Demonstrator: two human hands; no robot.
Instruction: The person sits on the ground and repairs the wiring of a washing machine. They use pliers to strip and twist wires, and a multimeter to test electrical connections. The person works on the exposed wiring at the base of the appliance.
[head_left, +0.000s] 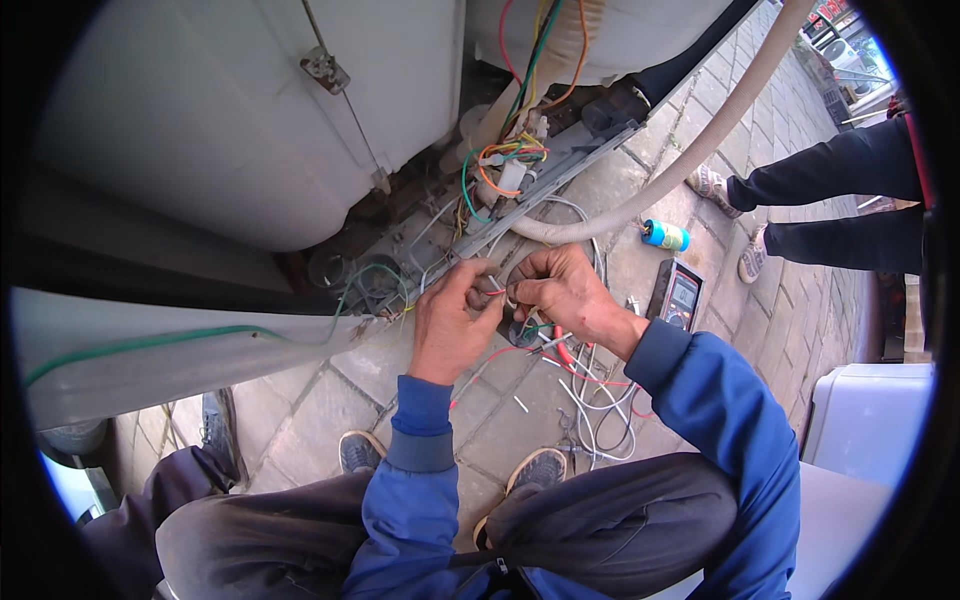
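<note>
My left hand (450, 318) is closed in a pinch, with a short red wire (493, 292) at its fingertips. Close beside it, my right hand (572, 292) pinches at the other end of this wire. The fingertips partly hide the wire ends. Just beyond both hands runs the metal edge (570, 172) of an opened appliance, perhaps a washing machine. Orange, yellow and green wires gather there around a white connector (511, 178). A green wire (215, 335) lies along the white panel to the left.
A grey hose (700, 150) curves over the paving. Right of my hands lie a blue cylinder (665, 236) and a multimeter (677, 296). White cables (600, 405) and red-handled pliers or probes (563, 352) lie below. A person's legs (830, 200) stand at right; another person's shoe (218, 435) shows at left.
</note>
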